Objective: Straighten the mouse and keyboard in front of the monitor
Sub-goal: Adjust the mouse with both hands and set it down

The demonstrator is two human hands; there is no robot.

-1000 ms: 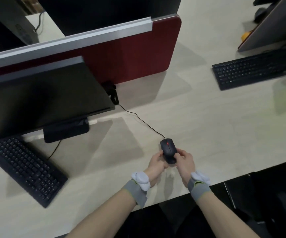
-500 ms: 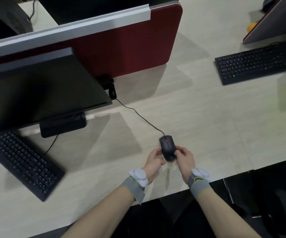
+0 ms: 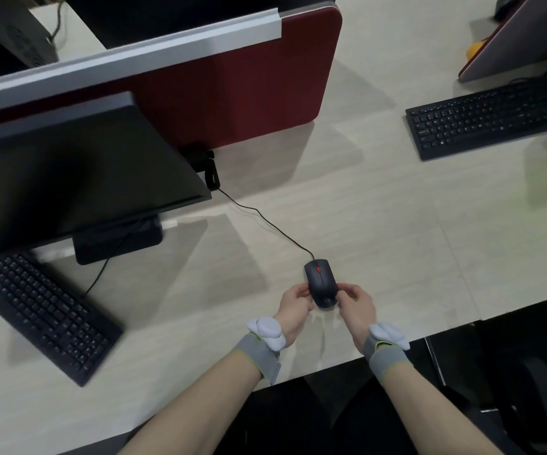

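The mouse (image 3: 320, 282) sits right of the monitor (image 3: 68, 178), pinched at its rear sides by the left hand (image 3: 293, 307) and right hand (image 3: 357, 305); light, hard and smooth, it should slide easily, tethered only by its cable (image 3: 265, 218)

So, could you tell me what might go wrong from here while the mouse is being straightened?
1. The mouse is held only at its rear by both hands, so it could twist off line.
2. Its cable runs back to the clip at the divider; pulling toward the desk edge could tug it.
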